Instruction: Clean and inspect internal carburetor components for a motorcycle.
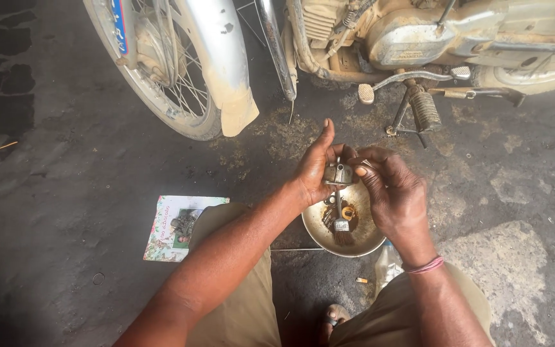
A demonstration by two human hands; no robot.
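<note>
My left hand [314, 168] cups a small grey metal engine part [338, 173], fingers curled round it and thumb raised. My right hand [393, 193] pinches the same part from the other side, fingertips closed on its top. I hold it just above a round steel bowl [367, 241] of brown oily liquid and small parts on the concrete floor [65, 193], near a dusty motorcycle [419, 38].
</note>
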